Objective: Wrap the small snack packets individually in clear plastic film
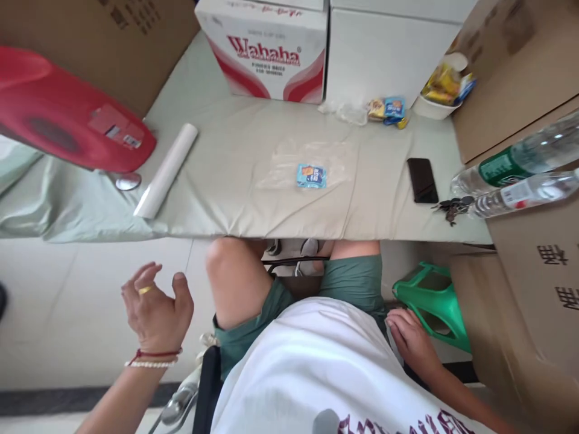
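Note:
My left hand (156, 307) hangs in the air below the table's front edge, fingers loosely curled and apart, holding nothing; it wears a gold ring and bracelets. My right hand (409, 337) rests flat by my right thigh, beside a green plastic stool (436, 301), with nothing in it. On the cloth-covered table (226, 205) a small blue snack packet (311, 176) lies on a clear plastic bag (312, 163), well away from both hands.
A white roll (166, 171) and a red object (67, 120) lie at the left. A Wahaha carton (266, 51) and a white box (384, 54) stand at the back. More packets (386, 110), a bowl (436, 102), a black phone (422, 179), keys (452, 208) and two bottles (520, 175) sit at the right among cardboard boxes.

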Demonstrator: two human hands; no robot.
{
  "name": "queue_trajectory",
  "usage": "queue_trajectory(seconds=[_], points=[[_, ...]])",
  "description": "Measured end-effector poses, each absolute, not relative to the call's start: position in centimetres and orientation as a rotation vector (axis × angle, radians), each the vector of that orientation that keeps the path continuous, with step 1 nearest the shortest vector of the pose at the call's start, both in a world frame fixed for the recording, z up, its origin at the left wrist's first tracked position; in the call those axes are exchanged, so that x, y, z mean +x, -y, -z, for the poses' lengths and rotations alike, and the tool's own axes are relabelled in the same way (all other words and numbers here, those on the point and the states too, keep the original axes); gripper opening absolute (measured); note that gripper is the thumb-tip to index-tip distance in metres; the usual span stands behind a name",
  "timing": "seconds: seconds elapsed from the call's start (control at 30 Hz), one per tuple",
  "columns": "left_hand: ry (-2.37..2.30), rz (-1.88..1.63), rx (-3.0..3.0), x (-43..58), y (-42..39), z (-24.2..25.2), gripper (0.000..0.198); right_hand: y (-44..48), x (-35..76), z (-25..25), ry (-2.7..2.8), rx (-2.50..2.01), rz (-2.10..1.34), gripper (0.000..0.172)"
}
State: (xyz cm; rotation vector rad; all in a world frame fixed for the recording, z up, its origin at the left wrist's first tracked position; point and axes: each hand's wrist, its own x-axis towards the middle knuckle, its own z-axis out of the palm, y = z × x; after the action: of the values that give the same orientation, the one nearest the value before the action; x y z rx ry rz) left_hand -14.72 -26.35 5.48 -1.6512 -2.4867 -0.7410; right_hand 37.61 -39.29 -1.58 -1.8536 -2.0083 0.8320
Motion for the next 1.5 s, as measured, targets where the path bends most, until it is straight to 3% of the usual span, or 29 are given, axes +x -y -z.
queue_trajectory(seconds=[0.17,0.3,0.43,0.6,0.83,1.27,1.5], points=[[3.04,0.309,-1.384,-15.8,37.1,-1.6,0.057,41.5,38.8,2.8,1.827,-1.996,-0.911,0.031],[3.438,-0.004,-1.297,-15.8,40.6,1.3,0.053,41.8,38.4,3.5,1.588,-2.227,-0.959,0.045],[3.4,-0.163,-1.218,-15.1,41.4,1.9,0.05,41.4,38.2,2.8,1.6,-2.176,-1.072,0.045],[3.192,-0.455,-1.43,-14.1,42.3,2.5,0.04,41.9,38.4,2.1,1.626,-2.043,-1.086,0.03],[3.134,-0.393,-1.519,-13.3,42.7,2.3,0.037,42.9,39.0,1.9,1.63,-2.167,-0.992,0.016],[3.318,-0.37,-1.399,-11.8,40.7,-0.3,0.029,41.3,38.3,0.1,1.783,-2.464,-1.065,0.011],[3.344,-0.378,-1.546,-11.0,39.0,-2.9,0.032,41.3,37.3,-0.4,1.863,-2.547,-0.882,0.01]])
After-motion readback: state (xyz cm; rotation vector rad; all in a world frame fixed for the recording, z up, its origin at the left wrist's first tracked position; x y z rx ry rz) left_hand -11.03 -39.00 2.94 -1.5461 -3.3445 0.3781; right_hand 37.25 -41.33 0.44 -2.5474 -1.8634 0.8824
